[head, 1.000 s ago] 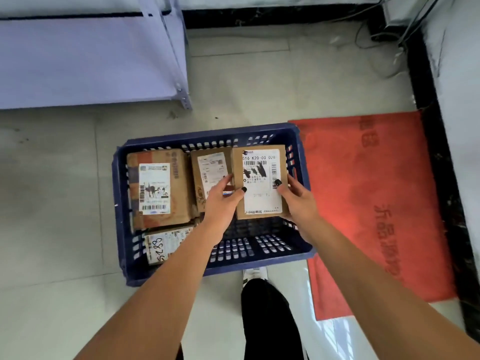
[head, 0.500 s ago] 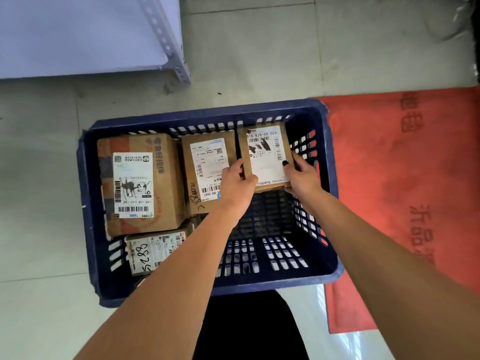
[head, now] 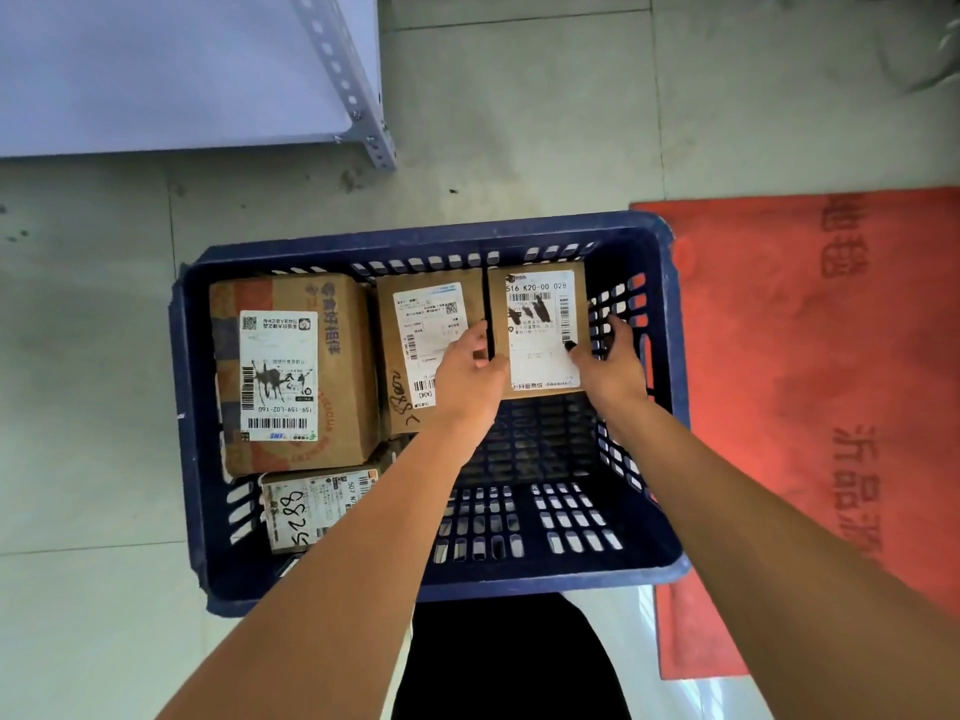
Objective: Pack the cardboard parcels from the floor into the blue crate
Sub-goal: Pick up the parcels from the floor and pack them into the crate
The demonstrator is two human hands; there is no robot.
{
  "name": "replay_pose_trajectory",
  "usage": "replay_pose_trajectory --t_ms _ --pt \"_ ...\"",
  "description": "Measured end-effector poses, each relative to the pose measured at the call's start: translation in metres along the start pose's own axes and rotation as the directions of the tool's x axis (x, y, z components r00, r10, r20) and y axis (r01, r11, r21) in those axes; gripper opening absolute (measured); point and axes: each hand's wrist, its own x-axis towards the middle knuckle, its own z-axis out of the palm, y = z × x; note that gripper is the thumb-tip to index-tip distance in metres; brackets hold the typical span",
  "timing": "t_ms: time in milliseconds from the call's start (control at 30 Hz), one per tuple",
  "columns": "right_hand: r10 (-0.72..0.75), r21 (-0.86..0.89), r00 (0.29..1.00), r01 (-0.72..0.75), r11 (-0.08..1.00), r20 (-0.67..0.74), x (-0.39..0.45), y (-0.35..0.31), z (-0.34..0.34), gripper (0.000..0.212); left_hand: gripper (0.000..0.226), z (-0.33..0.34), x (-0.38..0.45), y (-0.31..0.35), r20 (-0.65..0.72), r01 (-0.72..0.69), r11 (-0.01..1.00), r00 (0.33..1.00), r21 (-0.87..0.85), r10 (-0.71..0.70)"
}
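Observation:
The blue crate [head: 670, 407] stands on the floor below me. Inside, at the far right, a cardboard parcel with a white label [head: 540, 330] sits low against the back wall, gripped by my left hand [head: 470, 379] on its left edge and my right hand [head: 610, 363] on its right edge. A second labelled parcel [head: 423, 330] stands just left of it. A large printed box [head: 291, 371] fills the far left. A small parcel marked 5288 [head: 306, 506] lies at the near left, partly hidden by my left forearm.
A red mat [head: 810, 356] lies on the tiled floor right of the crate. A white metal shelf [head: 171, 70] with a perforated leg stands at the upper left. The crate's near right floor shows bare mesh. My dark trouser leg is below the crate.
Both hands have lowered the labelled parcel from above the crate down to its far right corner beside the middle parcel. The view has shifted closer over the crate.

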Motion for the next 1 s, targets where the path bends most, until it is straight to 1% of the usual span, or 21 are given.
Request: replay_pose_trajectory --t_ms 67,133,300,400,500,567,600,700,800,1000 --pt "-0.011 -0.055 1.000 0.011 0.998 -0.013 -0.010 -0.003 -0.007 0.067 0.051 -0.004 -0.007 0.001 0.001 0.035 0.998 0.999 -0.050 -0.035" --pt "-0.024 -0.084 1.000 0.025 0.996 0.009 -0.024 -0.006 -0.014 0.068 0.050 -0.009 -0.016 0.002 -0.007 0.068 0.994 0.998 -0.084 -0.069" --pt "-0.088 -0.120 0.995 0.094 0.988 0.057 -0.066 -0.011 -0.012 0.069 0.056 -0.024 -0.036 0.000 0.000 0.101 0.991 0.995 -0.091 -0.101" --pt "-0.139 -0.160 0.984 0.156 0.975 0.112 -0.092 -0.016 0.005 0.070 0.057 -0.040 -0.042 -0.004 0.006 0.087 0.992 0.996 -0.089 -0.087" --pt "-0.177 -0.197 0.964 0.216 0.956 0.197 -0.116 -0.026 0.036 0.073 0.061 -0.067 -0.041 -0.007 -0.003 0.021 0.997 1.000 -0.079 -0.022" --pt "-0.223 -0.188 0.952 0.263 0.946 0.211 -0.128 -0.033 0.061 0.073 0.064 -0.091 -0.040 -0.009 0.007 -0.025 0.995 1.000 -0.099 0.026" --pt "-0.228 -0.159 0.952 0.262 0.952 0.206 -0.134 -0.038 0.075 0.074 0.066 -0.105 -0.040 -0.010 0.009 -0.039 0.993 0.999 -0.108 0.040" --pt "-0.169 -0.037 0.964 0.180 0.983 0.204 -0.159 -0.056 0.118 0.079 0.072 -0.159 -0.044 -0.020 0.010 -0.060 0.993 0.998 -0.103 0.061" --pt "-0.144 0.047 0.974 0.137 0.989 0.176 -0.185 -0.076 0.162 0.073 0.076 -0.235 -0.043 -0.032 0.007 -0.113 0.986 0.993 -0.122 0.115" --pt "-0.095 0.088 0.976 0.079 0.993 0.196 -0.264 -0.121 0.270 0.065 0.079 -0.400 -0.049 -0.050 -0.002 -0.108 0.975 0.994 -0.192 0.110"
